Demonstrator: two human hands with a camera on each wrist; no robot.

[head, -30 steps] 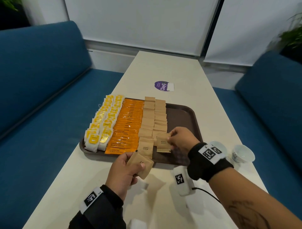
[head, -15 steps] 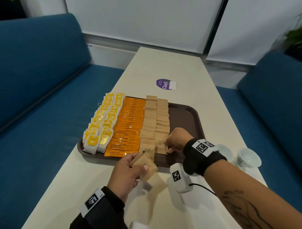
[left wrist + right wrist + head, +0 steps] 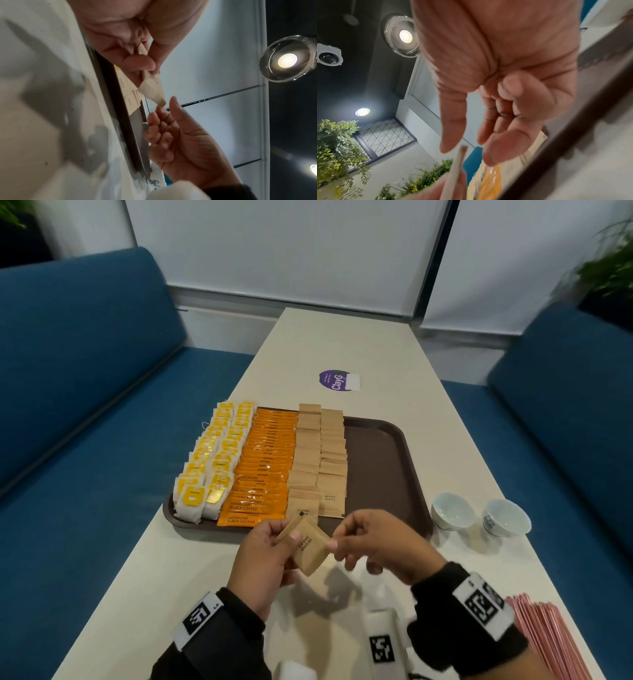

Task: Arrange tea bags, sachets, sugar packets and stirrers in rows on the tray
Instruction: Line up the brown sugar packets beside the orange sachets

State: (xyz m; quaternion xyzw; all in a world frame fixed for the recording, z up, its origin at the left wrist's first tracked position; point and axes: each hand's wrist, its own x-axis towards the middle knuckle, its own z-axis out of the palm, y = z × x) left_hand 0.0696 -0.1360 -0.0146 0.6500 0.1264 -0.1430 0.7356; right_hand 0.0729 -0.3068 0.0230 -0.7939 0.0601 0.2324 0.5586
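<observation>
The left hand [image 3: 265, 556] held a small stack of brown sugar packets [image 3: 310, 546] over the table [image 3: 144, 594], just before the tray [image 3: 383, 460], its grip clamped on the stack's lower edge. The right hand [image 3: 380, 542] reached its fingertips [image 3: 160, 110] to the stack's corner, grip apart, nothing taken. Such packets are judged light, thin and pliable, best pinched by a flat edge. A second earlier this hand had rested on the tray's sugar row.
</observation>
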